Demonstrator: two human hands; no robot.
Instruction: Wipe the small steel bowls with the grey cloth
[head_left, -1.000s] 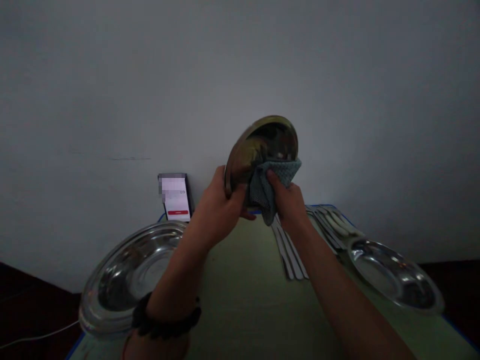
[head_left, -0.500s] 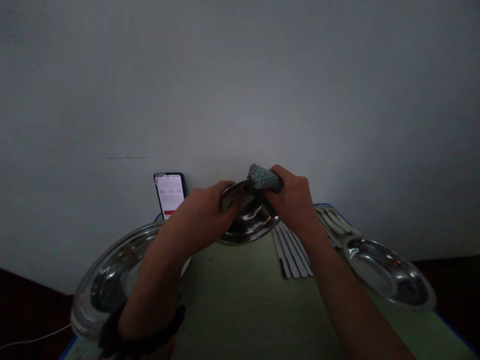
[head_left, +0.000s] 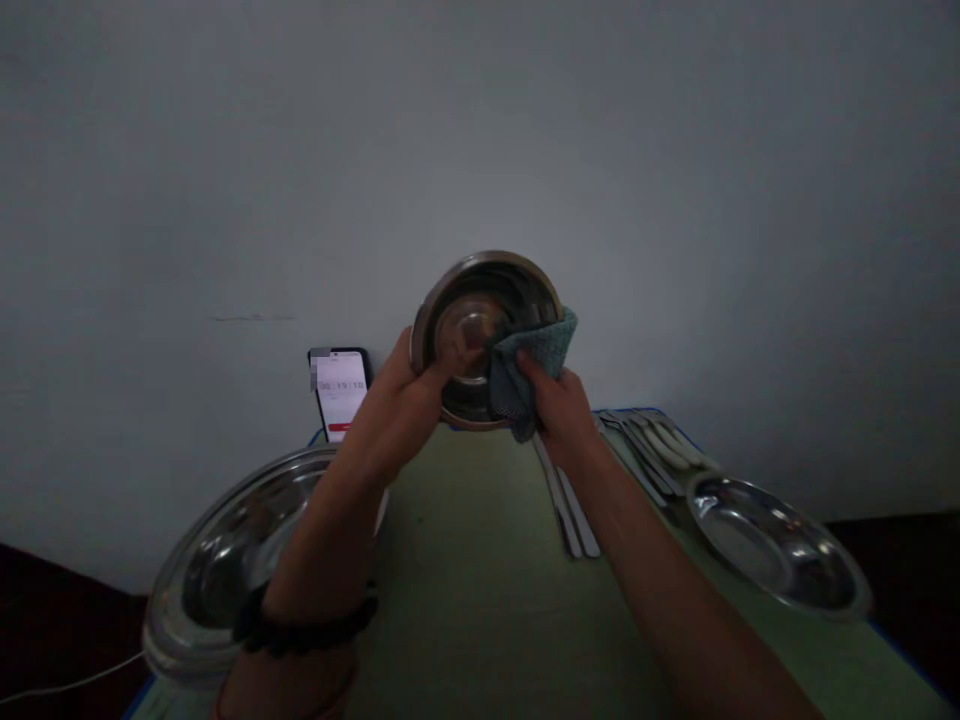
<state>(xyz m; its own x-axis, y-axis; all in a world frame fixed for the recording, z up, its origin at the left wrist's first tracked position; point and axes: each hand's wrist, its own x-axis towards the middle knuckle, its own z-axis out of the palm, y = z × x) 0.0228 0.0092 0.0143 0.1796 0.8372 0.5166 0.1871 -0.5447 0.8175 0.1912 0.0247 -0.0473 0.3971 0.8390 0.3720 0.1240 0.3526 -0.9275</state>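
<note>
A shiny metal bowl (head_left: 469,275) is held up in front of the wall, tilted so its inside faces me. My left hand (head_left: 409,405) grips its left rim, thumb inside and fingers behind. In my right hand (head_left: 559,405) is a blue-grey cloth (head_left: 536,355), folded over the bowl's right rim and pressed against it, thumb on the inner side. The fingers behind the bowl are hidden. Below my right forearm lie several metal cutlery handles (head_left: 566,510), partly covered by the arm.
A large metal basin (head_left: 176,600) stands at the left of the green table (head_left: 480,620). A phone (head_left: 341,390) showing a timer leans on the wall (head_left: 480,130). To the right are several pieces of cutlery (head_left: 649,455), some white-handled, and an oval metal dish (head_left: 780,545).
Both hands have raised the bowl and turned its inside toward me. The cloth, bunched at the rim before, now spreads over the bowl's right side.
</note>
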